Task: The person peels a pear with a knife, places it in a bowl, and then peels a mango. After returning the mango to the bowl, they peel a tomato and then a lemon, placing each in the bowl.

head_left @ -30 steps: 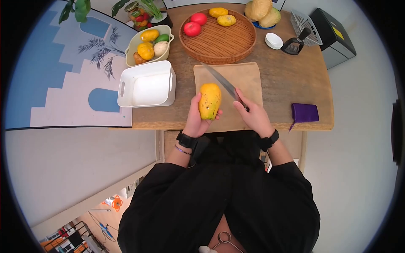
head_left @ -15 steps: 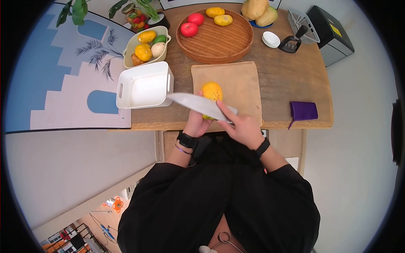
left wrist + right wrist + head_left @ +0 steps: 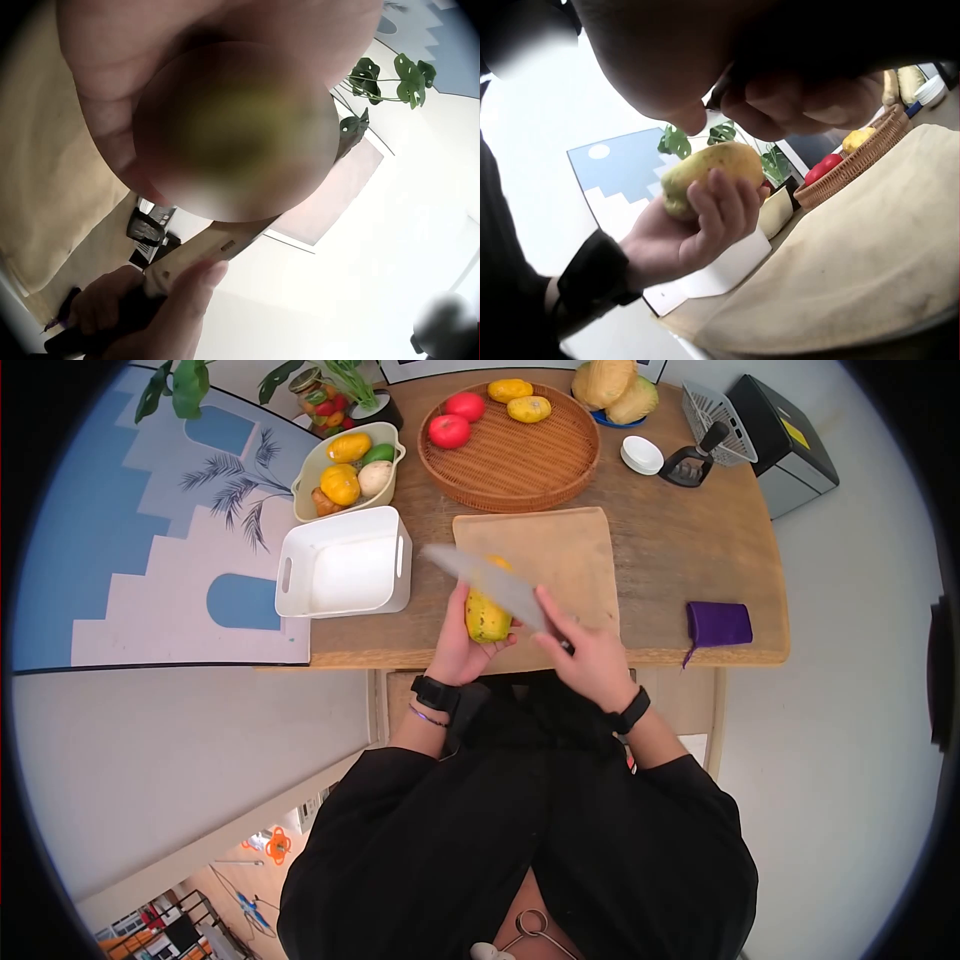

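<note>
A speckled yellow papaya (image 3: 488, 620), greenish at its near end, is held in my left hand (image 3: 458, 652) over the near left part of a tan mat (image 3: 565, 555). The right wrist view shows that hand's fingers curled round the papaya (image 3: 720, 161) from below. My right hand (image 3: 597, 668) grips a large knife (image 3: 510, 598) by its dark handle. Its broad blade points to the far left and crosses over the papaya in the head view, hiding part of it. In the left wrist view, the right thumb lies along the knife (image 3: 199, 255) near the handle; the fruit there is blurred.
A white bin (image 3: 345, 565) stands left of the mat, with a cream basket (image 3: 303, 495) of fruit behind it. Beyond the mat sits a wicker tray (image 3: 510, 465) with red and yellow produce. A purple pouch (image 3: 720, 624) and a white bowl (image 3: 642, 455) are on the right.
The knife has swung from the papaya's right side to across it. Since half a second ago, its tip has shifted right and away from me, while the left hand has tilted the papaya slightly.
</note>
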The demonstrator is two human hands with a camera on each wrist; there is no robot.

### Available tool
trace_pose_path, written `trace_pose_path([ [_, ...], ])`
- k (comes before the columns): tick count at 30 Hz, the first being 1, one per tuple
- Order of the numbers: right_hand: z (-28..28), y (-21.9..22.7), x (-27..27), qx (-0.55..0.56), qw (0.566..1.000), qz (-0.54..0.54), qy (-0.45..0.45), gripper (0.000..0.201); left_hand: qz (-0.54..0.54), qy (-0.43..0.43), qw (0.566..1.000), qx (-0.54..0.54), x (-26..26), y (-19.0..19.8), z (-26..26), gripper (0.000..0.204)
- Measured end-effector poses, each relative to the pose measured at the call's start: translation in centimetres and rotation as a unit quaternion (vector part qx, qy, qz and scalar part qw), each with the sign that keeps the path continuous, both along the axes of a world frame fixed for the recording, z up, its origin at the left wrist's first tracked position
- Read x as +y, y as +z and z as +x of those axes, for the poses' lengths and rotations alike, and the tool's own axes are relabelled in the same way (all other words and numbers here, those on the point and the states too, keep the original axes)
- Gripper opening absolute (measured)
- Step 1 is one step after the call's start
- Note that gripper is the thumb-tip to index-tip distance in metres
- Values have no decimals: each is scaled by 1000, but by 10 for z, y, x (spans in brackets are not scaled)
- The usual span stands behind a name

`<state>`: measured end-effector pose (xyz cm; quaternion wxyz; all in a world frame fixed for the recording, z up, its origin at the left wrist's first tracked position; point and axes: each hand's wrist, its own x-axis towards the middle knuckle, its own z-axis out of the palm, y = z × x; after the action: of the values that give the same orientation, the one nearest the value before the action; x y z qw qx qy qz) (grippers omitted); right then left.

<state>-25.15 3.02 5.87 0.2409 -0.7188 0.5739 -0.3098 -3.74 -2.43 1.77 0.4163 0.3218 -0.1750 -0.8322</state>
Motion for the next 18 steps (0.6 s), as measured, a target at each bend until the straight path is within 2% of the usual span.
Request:
trace_pose_path([
  [1, 2, 4, 7, 54, 998, 10, 28, 66, 38, 40, 998, -4, 0, 6, -6, 68],
  [2, 4, -1, 11, 91, 994, -43, 46, 68, 75, 80, 994, -8, 0, 9, -10, 67],
  [3, 7, -4, 14, 90, 994, -42, 45, 68, 76, 79, 994, -9, -1, 6, -9, 67],
  [5, 10, -9, 18, 148, 983, -78, 70, 64, -22, 32, 999, 30, -5, -7, -7, 64],
  [7, 11, -12, 16, 142, 985, -78, 67, 64, -28, 21, 999, 36, -6, -5, -10, 62],
  [9, 11, -10, 12, 134, 986, -78, 65, 63, 40, 60, 997, 0, -3, -1, -16, 63],
  [10, 10, -6, 7, 112, 992, -39, 51, 63, 40, 60, 997, 0, 0, -4, -12, 63],
  [11, 8, -4, 1, 90, 995, 0, 35, 62, 16, 27, 1000, 1, 3, -10, -5, 63],
  [15, -5, -8, -31, 18, 999, -29, -8, 60, -16, -49, 999, 6, 3, 3, 4, 63],
  [17, -10, -5, -39, 69, 993, 85, -44, 58, -11, -37, 999, 9, 4, 13, 5, 64],
  [18, -12, -10, -38, 68, 993, 84, -42, 58, -6, -27, 1000, 13, 4, 15, 6, 64],
])
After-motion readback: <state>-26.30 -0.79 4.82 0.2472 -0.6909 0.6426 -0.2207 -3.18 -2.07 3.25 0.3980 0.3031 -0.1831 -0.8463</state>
